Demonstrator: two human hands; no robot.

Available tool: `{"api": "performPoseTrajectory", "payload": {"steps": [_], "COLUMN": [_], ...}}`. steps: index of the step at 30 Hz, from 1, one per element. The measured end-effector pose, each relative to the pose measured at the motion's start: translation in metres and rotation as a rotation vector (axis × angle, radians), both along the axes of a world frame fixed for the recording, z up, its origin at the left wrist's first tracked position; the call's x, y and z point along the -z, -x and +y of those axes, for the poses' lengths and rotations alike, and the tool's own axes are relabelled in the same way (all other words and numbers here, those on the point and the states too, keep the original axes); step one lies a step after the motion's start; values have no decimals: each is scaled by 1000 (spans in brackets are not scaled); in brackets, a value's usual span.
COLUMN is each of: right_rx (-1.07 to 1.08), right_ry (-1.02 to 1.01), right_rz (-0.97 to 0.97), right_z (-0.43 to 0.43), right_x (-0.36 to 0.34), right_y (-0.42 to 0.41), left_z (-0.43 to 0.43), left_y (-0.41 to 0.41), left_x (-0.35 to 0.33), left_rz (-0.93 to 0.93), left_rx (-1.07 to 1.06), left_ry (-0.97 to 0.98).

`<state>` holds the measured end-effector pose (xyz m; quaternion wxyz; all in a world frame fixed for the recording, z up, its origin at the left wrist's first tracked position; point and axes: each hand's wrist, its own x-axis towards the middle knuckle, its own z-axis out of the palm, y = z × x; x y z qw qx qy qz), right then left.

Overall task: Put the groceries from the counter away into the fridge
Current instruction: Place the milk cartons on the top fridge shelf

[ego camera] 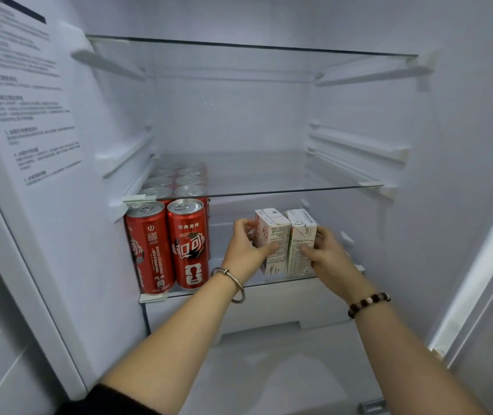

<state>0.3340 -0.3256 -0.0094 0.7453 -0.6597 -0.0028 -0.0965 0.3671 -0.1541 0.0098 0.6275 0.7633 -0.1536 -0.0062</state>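
Note:
Two small white drink cartons stand side by side on the lower glass shelf (233, 287) of the open fridge. My left hand (243, 250) grips the left carton (272, 235), thumb across its front and fingers behind it. My right hand (327, 254) grips the right carton (302, 238) the same way from its right side. The cartons touch each other and stand near the shelf's front edge, right of the middle.
Several red cola cans (189, 244) fill the left part of the same shelf in rows running to the back. The middle glass shelf (284, 178) and the top glass shelf (254, 52) carry nothing. A white drawer front (275, 307) lies below.

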Motion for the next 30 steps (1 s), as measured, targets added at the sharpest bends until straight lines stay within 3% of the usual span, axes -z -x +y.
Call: {"api": "performPoseTrajectory", "payload": {"steps": [6,9,16,30], "right_rx": [131,216,314,586], "right_ry": [401,493,364,218], "right_rz": [-5,33,-26,-364], "right_z": [-6,-2,12,6], "right_x": [-5,-4,-9,-78], "right_y": [-4,-6,15,72], "left_z": [1,-1,-6,-31], "left_y": [-4,-3,10,57], "left_x": [-2,-1,-6,-76], "left_rz": [-43,-41,-62,-444], "left_rx": [-87,-199,-186,-129], "left_ry": [-80,-109,-84,-75]}}
